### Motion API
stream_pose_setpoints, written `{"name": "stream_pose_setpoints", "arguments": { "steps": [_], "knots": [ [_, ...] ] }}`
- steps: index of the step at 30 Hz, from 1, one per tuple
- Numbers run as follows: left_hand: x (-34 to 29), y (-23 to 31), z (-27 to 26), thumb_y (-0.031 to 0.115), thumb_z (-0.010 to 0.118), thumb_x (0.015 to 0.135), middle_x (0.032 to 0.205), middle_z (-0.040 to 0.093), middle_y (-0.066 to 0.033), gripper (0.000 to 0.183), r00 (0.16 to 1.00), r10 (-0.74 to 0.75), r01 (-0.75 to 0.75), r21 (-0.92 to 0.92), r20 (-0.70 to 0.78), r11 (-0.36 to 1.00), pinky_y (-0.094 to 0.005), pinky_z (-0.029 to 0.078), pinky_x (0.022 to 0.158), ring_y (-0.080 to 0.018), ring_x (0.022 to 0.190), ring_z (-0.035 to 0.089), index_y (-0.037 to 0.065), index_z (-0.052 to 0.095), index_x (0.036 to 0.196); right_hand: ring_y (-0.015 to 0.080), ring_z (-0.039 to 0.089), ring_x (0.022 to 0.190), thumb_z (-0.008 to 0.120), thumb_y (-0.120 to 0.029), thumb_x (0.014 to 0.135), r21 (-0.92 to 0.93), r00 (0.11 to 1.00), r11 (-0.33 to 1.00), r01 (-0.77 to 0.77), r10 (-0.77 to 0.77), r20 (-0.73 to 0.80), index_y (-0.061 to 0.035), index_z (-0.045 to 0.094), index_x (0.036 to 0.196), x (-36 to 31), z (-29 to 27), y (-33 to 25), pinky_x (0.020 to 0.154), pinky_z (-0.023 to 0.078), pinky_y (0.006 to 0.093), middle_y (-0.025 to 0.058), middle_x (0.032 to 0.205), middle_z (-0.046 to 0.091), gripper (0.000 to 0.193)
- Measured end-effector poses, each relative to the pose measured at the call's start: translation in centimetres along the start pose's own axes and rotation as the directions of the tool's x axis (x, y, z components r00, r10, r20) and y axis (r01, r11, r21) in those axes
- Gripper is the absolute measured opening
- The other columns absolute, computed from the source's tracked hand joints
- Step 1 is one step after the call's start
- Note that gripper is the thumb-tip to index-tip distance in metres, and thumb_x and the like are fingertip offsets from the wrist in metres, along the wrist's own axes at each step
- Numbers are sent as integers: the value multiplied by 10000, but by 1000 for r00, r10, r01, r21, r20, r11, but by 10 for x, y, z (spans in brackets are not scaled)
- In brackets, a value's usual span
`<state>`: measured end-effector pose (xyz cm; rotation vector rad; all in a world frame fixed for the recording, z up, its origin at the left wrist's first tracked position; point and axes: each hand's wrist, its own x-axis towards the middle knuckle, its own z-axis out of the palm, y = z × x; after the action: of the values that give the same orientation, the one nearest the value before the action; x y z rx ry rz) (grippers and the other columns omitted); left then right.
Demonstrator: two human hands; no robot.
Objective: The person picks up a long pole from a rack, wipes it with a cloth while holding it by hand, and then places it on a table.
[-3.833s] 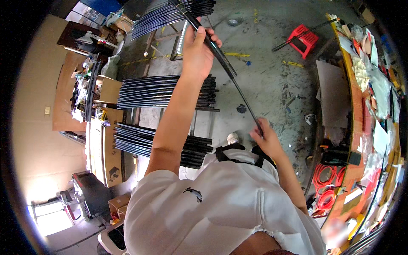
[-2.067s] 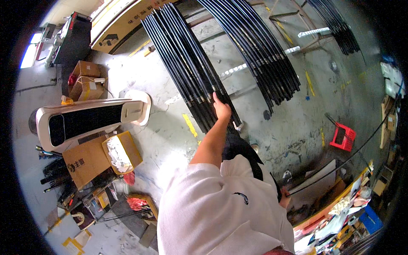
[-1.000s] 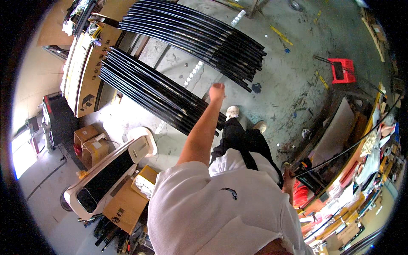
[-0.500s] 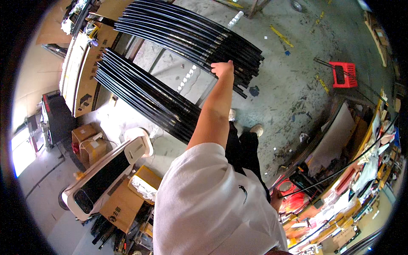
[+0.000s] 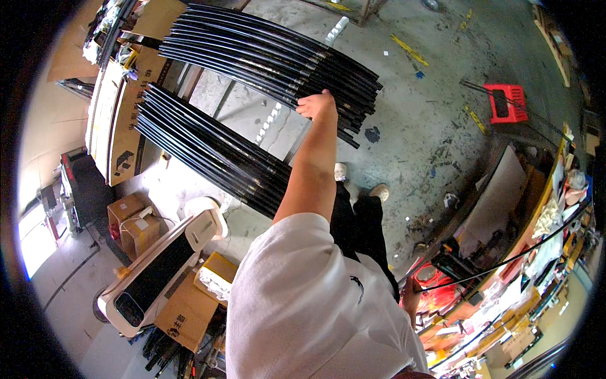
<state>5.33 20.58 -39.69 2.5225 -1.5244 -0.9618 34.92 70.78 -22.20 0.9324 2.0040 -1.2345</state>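
the upper bundle of black tubes (image 5: pixel 252 50) lies side by side across the rack (image 5: pixel 297 147), its banded ends jutting past the rack's right edge. the left hand (image 5: pixel 317 105) is at the bundle's near side by those ends, fingers bent; whether it has hold of a tube, i cannot tell. the right hand (image 5: pixel 410 295), low beside the shirt, is closed round one end of a thin black rod (image 5: pixel 505 262) that slants away to the right, over the near edge of the cluttered desk (image 5: pixel 548 197).

the tubes look stiff, light and smooth, so probably slippery and quick to roll; mid-length is likely the best grip for balance. the rod seems slimmer and springier, perhaps easy to whip about when held by one end.

the lower bundle (image 5: pixel 196 142) lies nearer the body, across the rack's near edge. beyond the rack's left edge, a long carton (image 5: pixel 117 148) bears dark printing and a mark; a smaller carton (image 5: pixel 183 312) has printing too. any writing on the tubes is too small to make out.
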Motion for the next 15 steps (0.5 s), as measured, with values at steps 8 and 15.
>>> {"name": "stream_pose_setpoints", "arguments": {
  "steps": [8, 15],
  "knots": [
    [41, -29, 27, 253, 740, 692, 1091, 522, -186, 559, 971, -89, 135, -204, 221, 970, -400, 478, 817, -333, 977, 547, -31, 437, 1067, 39, 300, 412, 541, -267, 898, -41, 1000, 999, 10, -9, 19, -141, 396, 614, 1, -6, 14, 385, 221, 235, -59, 483, 332, 342],
    [81, -51, 61, 257, 637, 808, 881, 570, -138, 423, 966, -43, 201, -639, 254, 742, -389, 478, 582, -257, 706, 558, 31, 406, 1081, 34, 309, 450, 535, -269, 903, -153, 998, 987, 49, -43, 43, -135, 404, 618, 2, -7, 17, 407, 232, 222, -62, 495, 335, 341]
  ]
}}
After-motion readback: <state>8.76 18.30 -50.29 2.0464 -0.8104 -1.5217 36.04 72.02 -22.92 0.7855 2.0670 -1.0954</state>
